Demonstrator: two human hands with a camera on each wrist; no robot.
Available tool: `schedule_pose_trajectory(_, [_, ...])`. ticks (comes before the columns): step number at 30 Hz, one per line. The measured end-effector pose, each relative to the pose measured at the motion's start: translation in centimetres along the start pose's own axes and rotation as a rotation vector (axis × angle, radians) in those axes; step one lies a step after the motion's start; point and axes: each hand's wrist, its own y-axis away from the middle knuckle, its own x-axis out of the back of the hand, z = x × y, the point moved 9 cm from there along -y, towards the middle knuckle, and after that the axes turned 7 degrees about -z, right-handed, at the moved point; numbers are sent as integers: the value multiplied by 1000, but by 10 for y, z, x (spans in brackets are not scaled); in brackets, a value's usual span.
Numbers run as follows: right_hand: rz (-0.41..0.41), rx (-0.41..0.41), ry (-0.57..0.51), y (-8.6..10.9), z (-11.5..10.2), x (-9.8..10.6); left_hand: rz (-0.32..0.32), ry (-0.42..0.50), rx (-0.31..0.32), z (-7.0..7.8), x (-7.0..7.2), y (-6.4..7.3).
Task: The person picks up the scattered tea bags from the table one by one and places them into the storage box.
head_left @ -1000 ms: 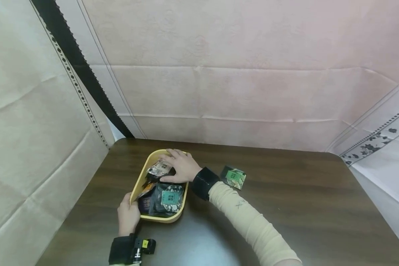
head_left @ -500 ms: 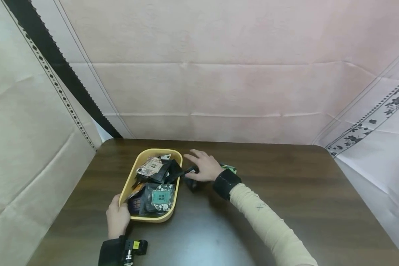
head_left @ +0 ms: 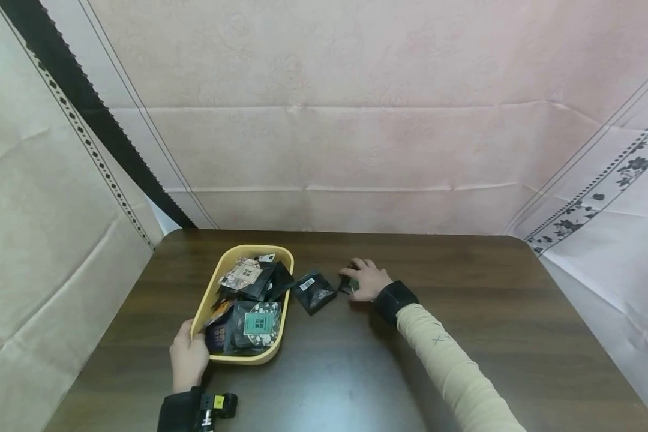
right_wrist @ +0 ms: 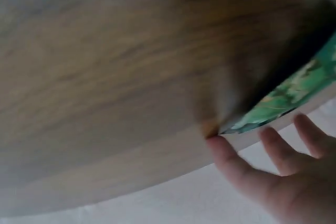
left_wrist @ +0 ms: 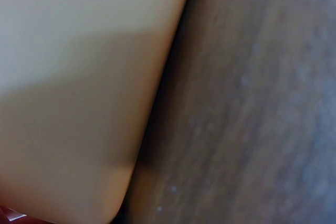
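Note:
My left hand [head_left: 188, 357] grips the near left corner of a yellow plastic basket [head_left: 246, 360], whose pale wall [left_wrist: 79, 77] fills much of the left wrist view. Several dark sachets lie in the basket, among them one with a teal label [head_left: 258, 324] and one with a pale label [head_left: 244, 273]. To the right, my right hand [head_left: 367, 281] holds a black-and-green sachet [right_wrist: 294, 98] by its edges, mostly covered by the fingers in the head view. A black sachet [head_left: 314, 293] with a small white label lies on the table between basket and right hand.
The dark wooden table [head_left: 464, 324] stretches to the right and toward the front. Pale cloth [head_left: 324, 150] hangs behind its far edge and at both sides. A small black device [head_left: 218, 405] is strapped to the left wrist.
My right hand has left the basket with a black sachet, laid it beside the basket, then moved right to the green sachet, which has shifted left. The left hand keeps its grip on the basket.

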Motion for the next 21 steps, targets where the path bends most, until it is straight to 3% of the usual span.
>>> schedule_pose_trajectory(8, [-6, -35, 45, 0, 5, 0, -24, 12, 33, -2, -1, -1])
schedule_pose_trajectory(14, [-45, -30, 37, -2, -5, 0, 0, -25, 6, -2, 6, -1])
schedule_pose_trajectory(21, [-8, -22, 14, 1, -10, 4, 6, -16, 5, 0, 2, -1])
